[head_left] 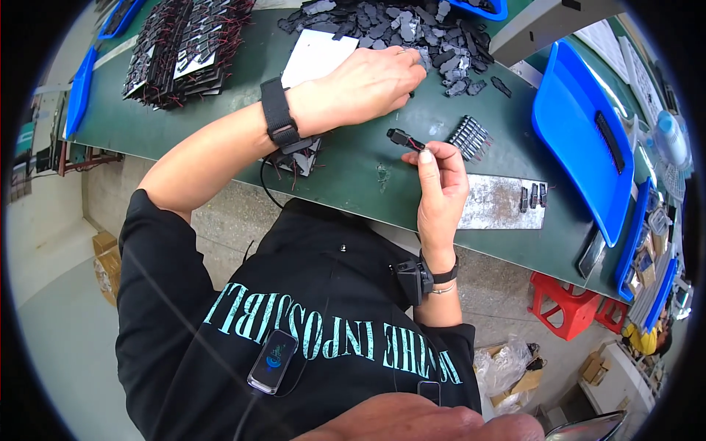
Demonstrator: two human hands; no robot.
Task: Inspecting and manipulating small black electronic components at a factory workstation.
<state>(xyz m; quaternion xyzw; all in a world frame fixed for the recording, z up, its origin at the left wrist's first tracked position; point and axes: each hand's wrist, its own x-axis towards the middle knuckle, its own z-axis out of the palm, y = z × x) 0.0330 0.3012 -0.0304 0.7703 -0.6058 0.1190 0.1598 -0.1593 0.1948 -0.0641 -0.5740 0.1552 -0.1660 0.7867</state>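
Note:
My right hand [443, 184] pinches a small black component with a red wire [403, 138] between thumb and fingers, above the green table [353, 180]. Farther up, my left hand [364, 84] is at the near edge of a pile of flat black pieces [412, 29]. Its fingers are curled, and what they hold, if anything, is hidden. Beside that hand lies a white sheet [316, 57]. Just past my right hand sits a row of small black parts with red wires [469, 138]. A worn metal plate [500, 200] to the right carries several black parts [533, 196].
Stacked sheets of red-wired parts [187, 51] stand at the back left. More wired parts [298, 160] lie under my left forearm. A large blue tray [577, 140] is on the right, near a grey metal post [540, 33]. Below the table stands a red stool [562, 307].

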